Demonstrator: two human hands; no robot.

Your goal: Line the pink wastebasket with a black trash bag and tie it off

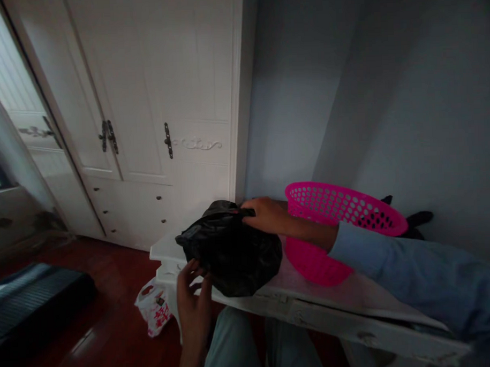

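Note:
A black plastic bag (243,264) rests at the left end of the white dresser top, its mouth gaping toward me. My right hand (264,215) pinches the bag's upper right rim, the arm reaching across in front of the pink basket. Low on the left, my left hand (195,292) is at the bag's near edge with fingers bent; its fingertips run into the dark plastic, so I cannot make out whether they grip it. The inside of the bag is too dark to read.
A pink perforated basket (324,261) stands right of the bag on the white dresser (297,305). Dark items show behind it. A white wardrobe (197,99) stands beyond. On the red floor are a printed plastic bag (155,310) and a dark ribbed case (36,303).

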